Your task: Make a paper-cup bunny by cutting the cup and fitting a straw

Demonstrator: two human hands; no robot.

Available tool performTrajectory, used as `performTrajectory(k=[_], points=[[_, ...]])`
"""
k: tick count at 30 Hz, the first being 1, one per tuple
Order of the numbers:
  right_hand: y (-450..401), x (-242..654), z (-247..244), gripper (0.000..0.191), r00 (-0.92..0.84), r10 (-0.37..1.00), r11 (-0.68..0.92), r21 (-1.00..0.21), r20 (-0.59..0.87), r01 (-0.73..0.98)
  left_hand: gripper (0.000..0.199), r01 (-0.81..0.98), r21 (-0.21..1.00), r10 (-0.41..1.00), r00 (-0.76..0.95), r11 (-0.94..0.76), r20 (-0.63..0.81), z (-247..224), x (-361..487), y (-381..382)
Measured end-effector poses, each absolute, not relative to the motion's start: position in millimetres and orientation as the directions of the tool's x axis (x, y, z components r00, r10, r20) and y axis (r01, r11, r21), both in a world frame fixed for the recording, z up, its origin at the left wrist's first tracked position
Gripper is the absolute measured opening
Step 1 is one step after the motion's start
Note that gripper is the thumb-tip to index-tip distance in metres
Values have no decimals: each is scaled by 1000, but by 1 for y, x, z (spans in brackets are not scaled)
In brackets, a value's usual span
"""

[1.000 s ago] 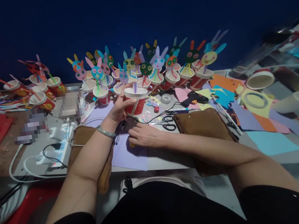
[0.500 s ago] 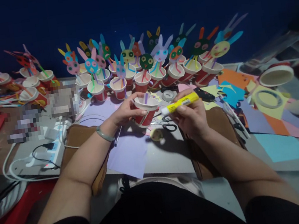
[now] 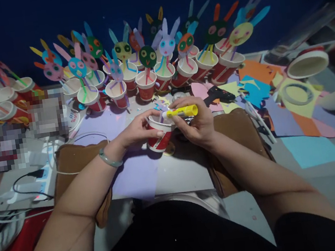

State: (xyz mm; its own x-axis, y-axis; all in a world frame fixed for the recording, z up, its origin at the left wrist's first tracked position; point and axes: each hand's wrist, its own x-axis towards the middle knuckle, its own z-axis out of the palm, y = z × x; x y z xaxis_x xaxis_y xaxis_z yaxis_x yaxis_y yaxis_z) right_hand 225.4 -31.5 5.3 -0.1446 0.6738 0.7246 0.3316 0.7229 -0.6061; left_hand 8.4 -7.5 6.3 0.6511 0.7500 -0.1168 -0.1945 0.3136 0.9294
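My left hand (image 3: pixel 141 130) is closed around a red and white paper cup (image 3: pixel 159 140), which tilts slightly. Inside the cup stands a purple strip (image 3: pixel 161 117). In my right hand (image 3: pixel 196 126) is a yellow glue stick (image 3: pixel 182 111), lying nearly level with its white end at the purple strip over the cup's rim; whether they touch I cannot tell. A small yellow paper disc (image 3: pixel 169 149) lies on the table, partly hidden behind the cup. Purple paper (image 3: pixel 134 178) is spread under my left wrist.
Rows of paper cups with rabbit-faced figures, one with a green face (image 3: pixel 147 56), line the back. To the right are a black glue gun (image 3: pixel 221 94), coloured paper scraps (image 3: pixel 253 70) and a tape roll (image 3: pixel 297 93). A white power strip (image 3: pixel 46 178) with cables is at left.
My right hand has moved left, bringing the glue stick's white end to the purple strip in the cup. The cup has shifted slightly down and left, and the view has turned somewhat.
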Motion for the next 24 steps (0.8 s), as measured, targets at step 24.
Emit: performTrajectory(k=[24], points=[[-37,225,-2,28,-437,596,771,-328,673,546,30,-65,923,828,468,380,-308,16,18,-18]])
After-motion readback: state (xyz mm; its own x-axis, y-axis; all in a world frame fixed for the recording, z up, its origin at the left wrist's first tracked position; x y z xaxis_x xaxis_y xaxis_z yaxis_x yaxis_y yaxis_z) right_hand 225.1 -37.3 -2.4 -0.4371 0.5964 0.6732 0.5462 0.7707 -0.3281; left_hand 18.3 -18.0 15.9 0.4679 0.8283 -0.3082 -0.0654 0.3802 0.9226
